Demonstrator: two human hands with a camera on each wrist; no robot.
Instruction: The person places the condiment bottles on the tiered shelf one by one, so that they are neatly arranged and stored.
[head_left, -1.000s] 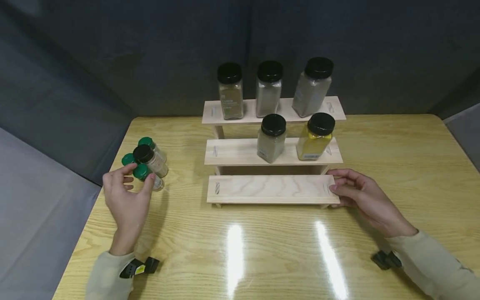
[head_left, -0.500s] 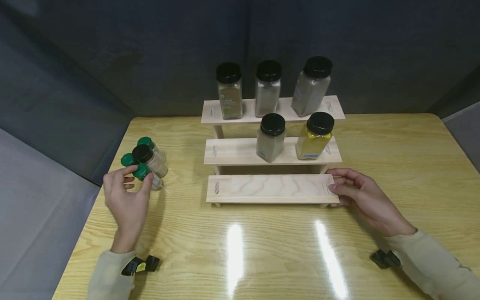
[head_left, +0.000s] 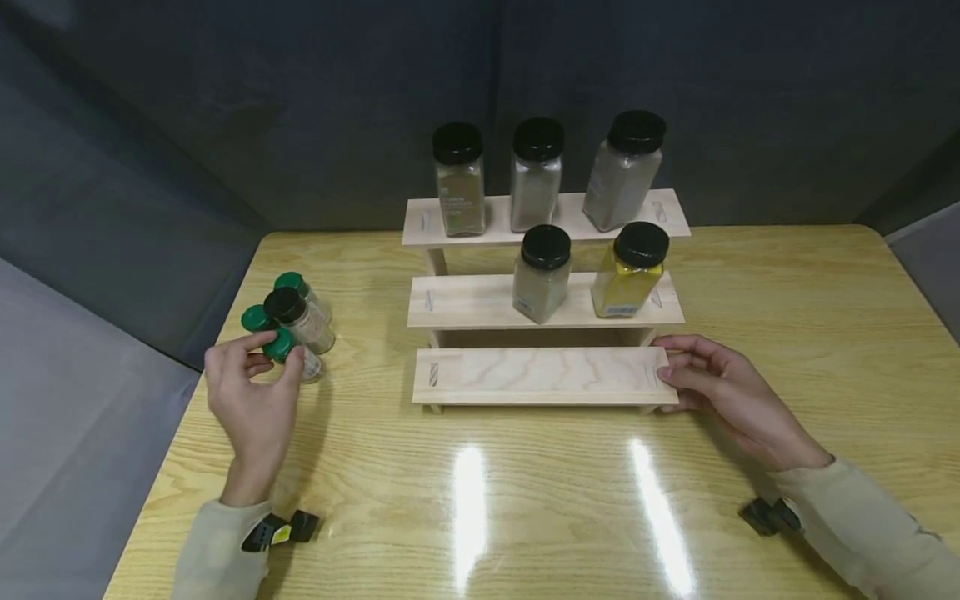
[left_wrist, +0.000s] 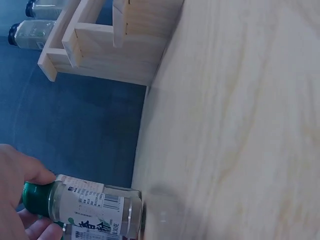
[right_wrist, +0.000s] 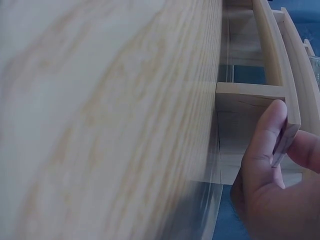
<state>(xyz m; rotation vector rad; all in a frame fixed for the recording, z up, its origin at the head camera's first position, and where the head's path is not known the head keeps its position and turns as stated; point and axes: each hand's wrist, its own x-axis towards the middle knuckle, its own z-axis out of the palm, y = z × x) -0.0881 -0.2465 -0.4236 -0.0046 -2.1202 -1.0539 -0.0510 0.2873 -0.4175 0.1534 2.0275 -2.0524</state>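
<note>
Left of the wooden rack, the left hand has closed in and pinches the top of a green-capped jar, suggesting a set grip. Beside the rack's right end, the right hand holds its lowest shelf.

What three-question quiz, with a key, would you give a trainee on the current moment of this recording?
1. How many square-sided clear jars with black lids stand on the stepped pale wooden rack?
2. True or false: the right hand grips the rack's lowest shelf at its end.
3. What colour is the cap of the round clear bottle held by the left hand?

Key: 1. Five. 2. True. 3. Green.
</note>
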